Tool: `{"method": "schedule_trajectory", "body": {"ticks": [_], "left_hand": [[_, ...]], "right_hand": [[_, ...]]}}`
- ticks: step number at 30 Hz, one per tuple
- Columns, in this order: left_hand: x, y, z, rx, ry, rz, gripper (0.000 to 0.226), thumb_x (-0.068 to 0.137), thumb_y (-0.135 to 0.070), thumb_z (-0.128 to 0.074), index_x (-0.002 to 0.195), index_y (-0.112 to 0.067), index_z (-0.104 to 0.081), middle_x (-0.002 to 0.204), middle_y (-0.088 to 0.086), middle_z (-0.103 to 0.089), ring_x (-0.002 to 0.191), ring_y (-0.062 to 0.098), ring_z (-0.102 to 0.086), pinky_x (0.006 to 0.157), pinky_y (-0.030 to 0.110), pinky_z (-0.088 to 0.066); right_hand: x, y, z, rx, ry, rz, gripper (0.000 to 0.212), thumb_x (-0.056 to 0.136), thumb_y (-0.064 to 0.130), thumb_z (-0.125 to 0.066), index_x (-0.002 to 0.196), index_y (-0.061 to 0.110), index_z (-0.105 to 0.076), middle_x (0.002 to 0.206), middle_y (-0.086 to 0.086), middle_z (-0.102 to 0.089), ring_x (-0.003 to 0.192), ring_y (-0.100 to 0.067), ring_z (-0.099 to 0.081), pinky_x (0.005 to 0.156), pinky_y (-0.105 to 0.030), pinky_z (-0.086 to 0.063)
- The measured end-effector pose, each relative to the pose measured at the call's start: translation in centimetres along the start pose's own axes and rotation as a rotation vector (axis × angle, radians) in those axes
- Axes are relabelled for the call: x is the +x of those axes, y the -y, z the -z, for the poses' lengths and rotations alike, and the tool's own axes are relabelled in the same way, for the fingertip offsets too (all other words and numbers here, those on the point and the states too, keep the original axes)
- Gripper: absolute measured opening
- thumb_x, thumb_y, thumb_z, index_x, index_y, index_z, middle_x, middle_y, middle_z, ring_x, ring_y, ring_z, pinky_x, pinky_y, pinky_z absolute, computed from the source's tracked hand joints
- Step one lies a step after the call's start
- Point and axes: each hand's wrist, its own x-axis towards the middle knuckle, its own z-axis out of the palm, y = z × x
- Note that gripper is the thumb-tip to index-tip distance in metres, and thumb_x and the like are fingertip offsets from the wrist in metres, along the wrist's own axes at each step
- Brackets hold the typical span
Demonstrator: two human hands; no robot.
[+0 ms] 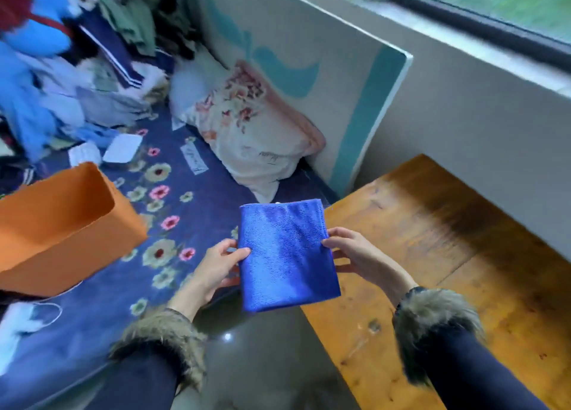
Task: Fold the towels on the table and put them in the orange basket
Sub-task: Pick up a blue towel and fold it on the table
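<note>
A folded blue towel [287, 255] hangs flat in the air between the bed and the wooden table [448, 270]. My left hand [216, 267] grips its left edge, thumb on top. My right hand [355, 252] pinches its right edge. The orange basket [61, 224] stands on the bed at the left, its mouth open and tilted toward the towel; the part of its inside that shows holds nothing. No other towel shows on the table.
A floral blue bedspread [173, 212] covers the bed under the basket. A flowered pillow [256, 131] leans against a white and teal board [309, 54]. Heaped clothes [77, 69] fill the far left. Dark glossy floor [262, 363] lies below my arms.
</note>
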Motion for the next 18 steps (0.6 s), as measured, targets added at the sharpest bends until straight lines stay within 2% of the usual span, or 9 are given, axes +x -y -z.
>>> {"method": "schedule_trajectory", "body": {"ticks": [4,7,12,14,18], "left_hand": [[-3.5,1.1,10.0,-0.106,-0.119,-0.031,0.009,0.092,-0.017,-0.056,0.1,-0.014,-0.053,0.089,0.003,-0.055,0.062,0.014,-0.055,0.049,0.025,-0.047],[-6.4,2.4,16.8,-0.159,-0.216,-0.043,0.011,0.092,-0.014,-0.055,0.103,-0.016,-0.055,0.085,0.004,-0.057,0.058,0.014,-0.054,0.052,0.025,-0.048],[-10.0,5.2,27.1,-0.188,-0.381,-0.054,0.004,0.092,-0.017,-0.056,0.095,-0.018,-0.057,0.091,0.0,-0.061,0.073,0.013,-0.057,0.063,0.031,-0.051],[-11.0,6.3,30.3,-0.195,-0.422,-0.052,0.007,0.092,-0.019,-0.056,0.097,-0.015,-0.057,0.095,0.0,-0.061,0.078,0.015,-0.059,0.068,0.034,-0.052],[-11.4,7.8,35.6,-0.252,-0.485,-0.034,0.014,0.091,-0.022,-0.057,0.102,-0.014,-0.058,0.101,0.001,-0.061,0.084,0.017,-0.061,0.065,0.03,-0.053]], "right_hand": [[1.7,4.2,-10.2,-0.096,0.127,0.059,0.007,0.085,0.019,-0.059,0.09,0.024,-0.062,0.083,0.007,-0.064,0.067,-0.01,-0.058,0.062,-0.027,-0.05],[2.5,5.9,-18.3,-0.147,0.21,0.079,0.01,0.087,0.02,-0.058,0.097,0.02,-0.062,0.089,0.0,-0.063,0.065,-0.012,-0.055,0.056,-0.024,-0.046],[3.5,7.3,-30.2,-0.219,0.303,0.049,0.011,0.087,0.018,-0.058,0.097,0.019,-0.062,0.092,-0.001,-0.063,0.078,-0.018,-0.057,0.067,-0.029,-0.049],[3.9,8.0,-33.9,-0.245,0.34,0.043,0.01,0.087,0.017,-0.058,0.096,0.018,-0.063,0.093,-0.002,-0.062,0.079,-0.02,-0.056,0.064,-0.028,-0.05],[5.5,9.7,-40.1,-0.297,0.406,0.048,0.012,0.089,0.016,-0.056,0.1,0.016,-0.062,0.095,-0.004,-0.061,0.082,-0.02,-0.058,0.062,-0.028,-0.051]]}}
